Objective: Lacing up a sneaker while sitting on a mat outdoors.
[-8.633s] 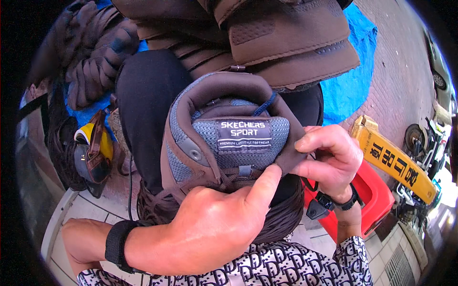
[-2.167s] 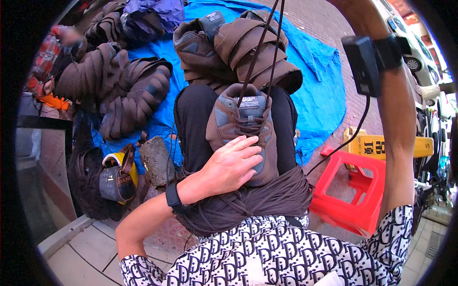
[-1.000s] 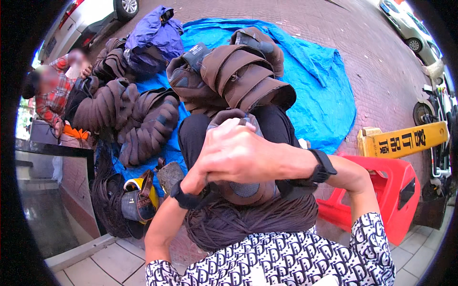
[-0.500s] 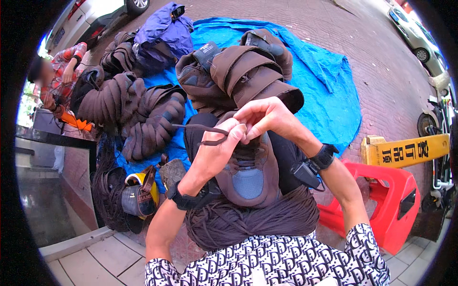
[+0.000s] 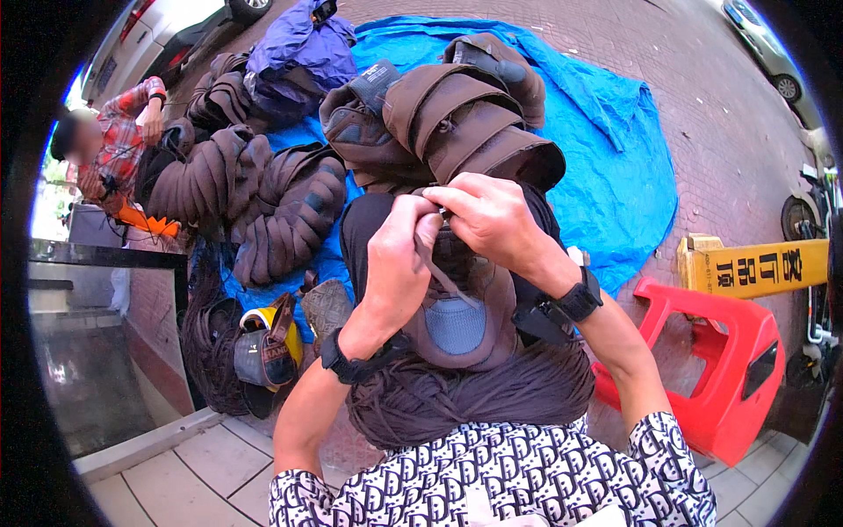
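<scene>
1. A bundle of dark brown laces point(image 5: 474, 404) lay across the person's lap, soft and limp, likely to slip unless gathered whole.
2. On it rested a brown shoe point(image 5: 461, 307) with a grey-blue tongue; it looked light, with a pliable upper, best gripped at the firm sole edge.
3. The left hand point(image 5: 395, 263) and right hand point(image 5: 496, 220) were both pinched narrow on a lace at the shoe's far end.
4. Beyond lay more brown shoes point(image 5: 457, 114) on a blue tarp point(image 5: 615, 158); a red plastic stool point(image 5: 729, 351) stood to the right.
</scene>
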A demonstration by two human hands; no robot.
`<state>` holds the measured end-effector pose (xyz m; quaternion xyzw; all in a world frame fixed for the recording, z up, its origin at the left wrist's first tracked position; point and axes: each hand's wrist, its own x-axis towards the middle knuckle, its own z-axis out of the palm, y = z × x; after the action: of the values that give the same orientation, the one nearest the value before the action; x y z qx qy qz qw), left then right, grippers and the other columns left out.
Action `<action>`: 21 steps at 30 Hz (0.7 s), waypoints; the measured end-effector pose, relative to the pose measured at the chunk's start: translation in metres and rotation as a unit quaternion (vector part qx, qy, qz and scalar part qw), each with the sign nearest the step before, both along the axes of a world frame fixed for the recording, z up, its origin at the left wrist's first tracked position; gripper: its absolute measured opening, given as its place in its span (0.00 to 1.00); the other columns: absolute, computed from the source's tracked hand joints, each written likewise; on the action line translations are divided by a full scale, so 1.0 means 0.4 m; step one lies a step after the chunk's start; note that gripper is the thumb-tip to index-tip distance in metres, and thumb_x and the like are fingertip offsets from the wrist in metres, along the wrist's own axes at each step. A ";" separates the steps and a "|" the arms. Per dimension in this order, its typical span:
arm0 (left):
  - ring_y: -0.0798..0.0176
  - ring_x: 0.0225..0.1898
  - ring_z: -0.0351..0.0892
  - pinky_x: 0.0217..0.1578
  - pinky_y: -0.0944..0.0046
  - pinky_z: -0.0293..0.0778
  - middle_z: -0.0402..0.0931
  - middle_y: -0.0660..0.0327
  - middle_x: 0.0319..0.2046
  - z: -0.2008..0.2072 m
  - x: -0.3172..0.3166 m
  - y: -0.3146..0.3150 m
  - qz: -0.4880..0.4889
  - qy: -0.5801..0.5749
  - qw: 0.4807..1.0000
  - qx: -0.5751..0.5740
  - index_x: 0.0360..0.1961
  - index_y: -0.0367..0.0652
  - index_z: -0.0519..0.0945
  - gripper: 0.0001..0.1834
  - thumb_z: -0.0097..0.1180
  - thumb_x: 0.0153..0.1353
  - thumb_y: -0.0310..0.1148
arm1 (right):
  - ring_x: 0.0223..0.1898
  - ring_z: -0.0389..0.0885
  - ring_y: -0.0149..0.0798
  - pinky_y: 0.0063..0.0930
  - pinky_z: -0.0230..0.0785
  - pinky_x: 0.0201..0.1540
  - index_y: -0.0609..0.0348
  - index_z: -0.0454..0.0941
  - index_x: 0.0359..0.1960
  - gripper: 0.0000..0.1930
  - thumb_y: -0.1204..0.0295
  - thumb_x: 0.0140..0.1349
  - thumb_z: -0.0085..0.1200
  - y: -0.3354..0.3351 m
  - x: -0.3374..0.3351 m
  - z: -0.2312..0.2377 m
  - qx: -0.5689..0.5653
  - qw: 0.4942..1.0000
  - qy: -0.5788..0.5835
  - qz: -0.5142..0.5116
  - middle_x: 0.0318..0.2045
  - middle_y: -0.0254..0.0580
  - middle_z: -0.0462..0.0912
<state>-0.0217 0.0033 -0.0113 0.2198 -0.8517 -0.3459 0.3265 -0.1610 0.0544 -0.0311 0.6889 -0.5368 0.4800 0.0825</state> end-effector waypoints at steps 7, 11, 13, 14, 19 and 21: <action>0.56 0.30 0.75 0.33 0.64 0.69 0.73 0.54 0.26 0.006 0.005 -0.017 0.025 -0.044 0.991 0.124 0.32 0.36 0.71 0.04 0.49 0.58 0.26 | 0.27 0.74 0.39 0.29 0.68 0.28 0.58 0.77 0.22 0.08 0.80 0.36 0.54 -0.013 -0.011 -0.020 0.030 0.998 0.019 -0.056 0.21 0.36 0.73; 0.51 0.37 0.70 0.39 0.60 0.67 0.71 0.53 0.33 0.008 0.004 -0.031 -0.021 -0.017 0.997 -0.076 0.30 0.36 0.73 0.04 0.50 0.55 0.25 | 0.22 0.70 0.40 0.32 0.65 0.23 0.53 0.75 0.16 0.01 0.75 0.39 0.53 -0.025 -0.003 -0.019 -0.026 0.993 0.031 -0.109 0.15 0.36 0.69; 0.51 0.35 0.70 0.37 0.59 0.67 0.71 0.53 0.32 0.011 0.007 -0.037 -0.015 -0.037 0.994 -0.099 0.30 0.36 0.73 0.03 0.50 0.54 0.25 | 0.20 0.73 0.33 0.25 0.66 0.23 0.56 0.78 0.19 0.04 0.78 0.39 0.52 -0.027 0.011 -0.015 0.010 0.991 -0.090 -0.097 0.15 0.36 0.74; 0.51 0.34 0.70 0.36 0.59 0.67 0.70 0.53 0.30 0.013 0.009 -0.040 -0.011 -0.066 0.991 -0.120 0.30 0.37 0.73 0.03 0.50 0.54 0.24 | 0.20 0.73 0.33 0.25 0.66 0.23 0.56 0.78 0.19 0.04 0.78 0.39 0.52 -0.026 0.017 -0.011 0.010 0.991 -0.090 -0.096 0.15 0.36 0.74; 0.57 0.27 0.73 0.27 0.62 0.68 0.70 0.56 0.25 0.021 0.021 -0.061 -0.056 -0.067 0.993 -0.078 0.32 0.36 0.74 0.05 0.51 0.53 0.24 | 0.21 0.73 0.21 0.15 0.64 0.24 0.63 0.80 0.26 0.08 0.82 0.42 0.51 -0.021 0.026 0.005 0.175 0.862 -0.475 0.021 0.18 0.35 0.78; 0.67 0.22 0.73 0.22 0.67 0.69 0.73 0.61 0.25 0.021 0.026 -0.070 -0.017 -0.115 0.923 0.366 0.31 0.36 0.74 0.04 0.52 0.54 0.24 | 0.22 0.73 0.22 0.15 0.65 0.25 0.65 0.80 0.25 0.07 0.82 0.42 0.52 -0.019 0.027 0.005 0.190 0.824 -0.532 0.039 0.19 0.32 0.78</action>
<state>-0.0113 -0.0248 -0.0028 0.3480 -0.7011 -0.6111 0.1175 -0.1501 0.0467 -0.0290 0.3493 -0.5510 0.6632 -0.3669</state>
